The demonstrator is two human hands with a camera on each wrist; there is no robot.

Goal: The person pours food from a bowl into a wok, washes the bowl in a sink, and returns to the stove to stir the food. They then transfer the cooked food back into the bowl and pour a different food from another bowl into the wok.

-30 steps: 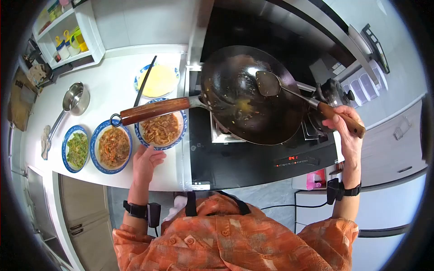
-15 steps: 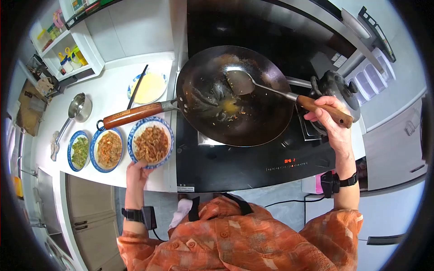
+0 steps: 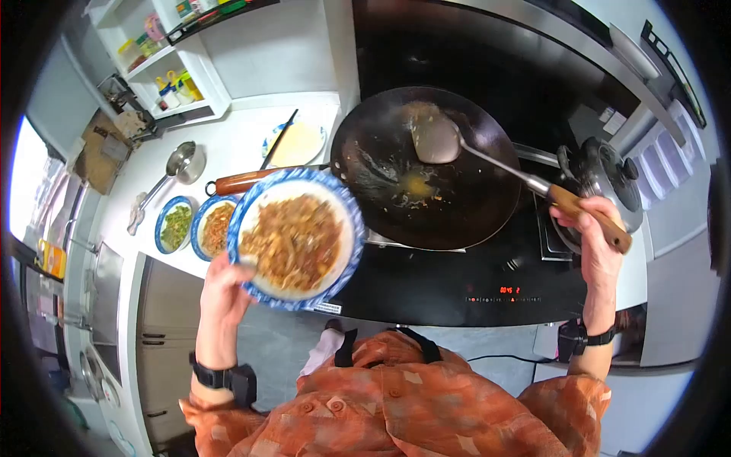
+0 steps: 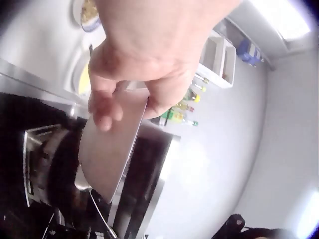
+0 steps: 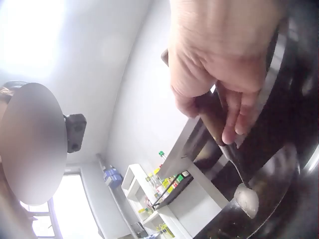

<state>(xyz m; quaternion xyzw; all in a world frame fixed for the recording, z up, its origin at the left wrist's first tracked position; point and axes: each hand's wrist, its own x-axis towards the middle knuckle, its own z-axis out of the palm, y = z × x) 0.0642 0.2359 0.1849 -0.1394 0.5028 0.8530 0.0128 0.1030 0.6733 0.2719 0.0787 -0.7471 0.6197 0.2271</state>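
My left hand (image 3: 222,293) grips the rim of a blue-and-white plate (image 3: 352,228), thumb on top, holding it raised over the counter's edge beside the stove. Brown shredded food (image 3: 293,242) covers the plate's middle. In the left wrist view the plate's pale underside (image 4: 112,134) shows, with fingers beneath it. My right hand (image 3: 598,232) holds the wooden handle of a spatula (image 3: 438,141), whose metal blade is inside the dark wok (image 3: 373,206). A little yellowish liquid (image 3: 416,185) lies at the wok's bottom. The right wrist view shows fingers wrapped around the spatula handle (image 5: 213,122).
The wok's wooden handle (image 3: 244,181) reaches left over the counter, partly behind the raised plate. Plates of green food (image 3: 177,227) and reddish food (image 3: 215,228), a plate with yellow contents (image 3: 298,145) under chopsticks (image 3: 280,139), and a ladle (image 3: 185,162) stand there. A lidded pot (image 3: 601,179) stands right.
My left hand has taken hold of the plate of brown shredded food and lifted it off the counter toward me. The spatula blade has shifted within the wok, and the head view has turned.
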